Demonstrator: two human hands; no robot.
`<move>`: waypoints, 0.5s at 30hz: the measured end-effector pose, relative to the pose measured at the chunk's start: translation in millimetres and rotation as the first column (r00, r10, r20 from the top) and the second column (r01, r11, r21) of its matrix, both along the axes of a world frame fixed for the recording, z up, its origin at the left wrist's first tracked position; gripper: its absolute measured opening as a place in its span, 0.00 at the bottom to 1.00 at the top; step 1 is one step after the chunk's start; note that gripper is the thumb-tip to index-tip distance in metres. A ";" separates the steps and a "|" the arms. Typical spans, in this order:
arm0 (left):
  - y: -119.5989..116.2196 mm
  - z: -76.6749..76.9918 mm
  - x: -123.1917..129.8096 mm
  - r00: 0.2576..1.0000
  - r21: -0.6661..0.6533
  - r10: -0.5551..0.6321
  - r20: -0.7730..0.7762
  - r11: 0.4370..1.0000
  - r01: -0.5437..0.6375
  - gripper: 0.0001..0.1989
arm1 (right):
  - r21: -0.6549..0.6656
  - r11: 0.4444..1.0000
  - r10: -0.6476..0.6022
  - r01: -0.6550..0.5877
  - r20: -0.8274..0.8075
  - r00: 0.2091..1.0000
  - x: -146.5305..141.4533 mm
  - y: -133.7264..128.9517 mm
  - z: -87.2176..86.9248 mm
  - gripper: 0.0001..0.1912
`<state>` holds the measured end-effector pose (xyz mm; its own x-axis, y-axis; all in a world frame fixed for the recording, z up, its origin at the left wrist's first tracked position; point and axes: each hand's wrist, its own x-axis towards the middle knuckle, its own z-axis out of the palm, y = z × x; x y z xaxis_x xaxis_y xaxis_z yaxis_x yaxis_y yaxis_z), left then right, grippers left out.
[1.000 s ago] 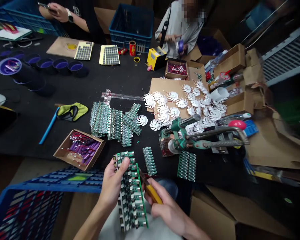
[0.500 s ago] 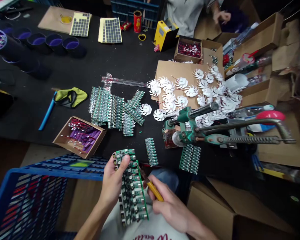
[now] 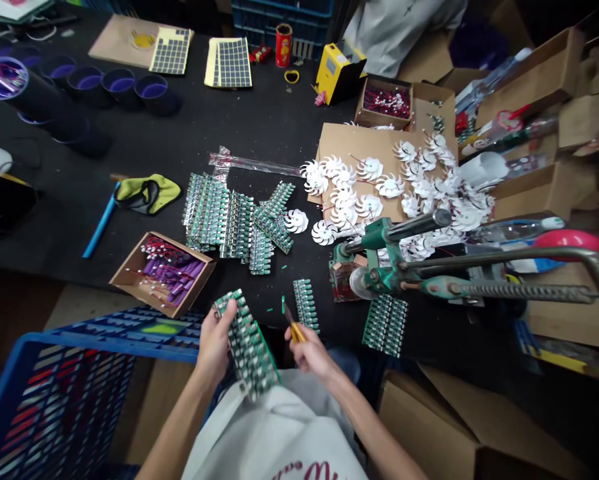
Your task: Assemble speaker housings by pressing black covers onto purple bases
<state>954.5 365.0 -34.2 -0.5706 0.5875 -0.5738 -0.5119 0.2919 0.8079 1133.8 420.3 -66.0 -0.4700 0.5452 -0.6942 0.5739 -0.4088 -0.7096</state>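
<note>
The left hand (image 3: 214, 341) is closed around a long strip of small green circuit boards (image 3: 248, 348) and holds it up over a white cloth (image 3: 274, 433) on the person's lap. The right hand (image 3: 310, 353) is closed too. It pinches a small tool with a yellow handle (image 3: 295, 333), and the thin tip points up and away from the strip. The two hands are near each other but do not touch.

Many more green boards are already out of the hands. A big messy heap of green board strips (image 3: 214, 220) lies on the black counter (image 3: 69, 227). Two smaller neat stacks of green boards (image 3: 306, 305) (image 3: 385, 325) lie closer to the person. One long strip is in the left hand, and a tiny green bit (image 3: 282, 305) lies on the counter just past the tool's tip.

A brown cardboard box of purple tube-shaped cells with red wires (image 3: 162, 273) sits to the left of the heap. White paper-like fan wheels (image 3: 369, 169) lie on a flat brown cardboard sheet (image 3: 344, 143). A green metal hand press with a long bar (image 3: 379, 240) stands in front of them. A blue plastic crate (image 3: 104, 347) sits by the left arm.
</note>
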 end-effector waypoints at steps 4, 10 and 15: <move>35.6 -76.7 -38.3 0.963 -0.163 -0.033 -0.269 0.987 -0.012 0.16 | 0.261 0.964 -0.031 -0.045 0.282 0.959 -36.3 28.3 -62.0 0.17; 68.9 -131.4 -46.9 0.743 -0.424 -0.261 -0.616 0.905 -0.034 0.22 | 0.492 0.868 -0.156 -0.064 0.394 0.906 -41.5 30.4 -92.4 0.24; 39.0 -135.0 3.4 0.405 -0.467 -0.471 -0.784 0.877 0.114 0.19 | 0.695 0.719 -0.164 -0.027 0.207 0.965 -48.4 81.9 -107.6 0.17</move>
<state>957.8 404.0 -169.2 -0.6849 0.7260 -0.0620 0.5586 0.5777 0.5952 1085.4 502.2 -173.5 -0.2858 0.9380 -0.1963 0.7507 0.0918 -0.6542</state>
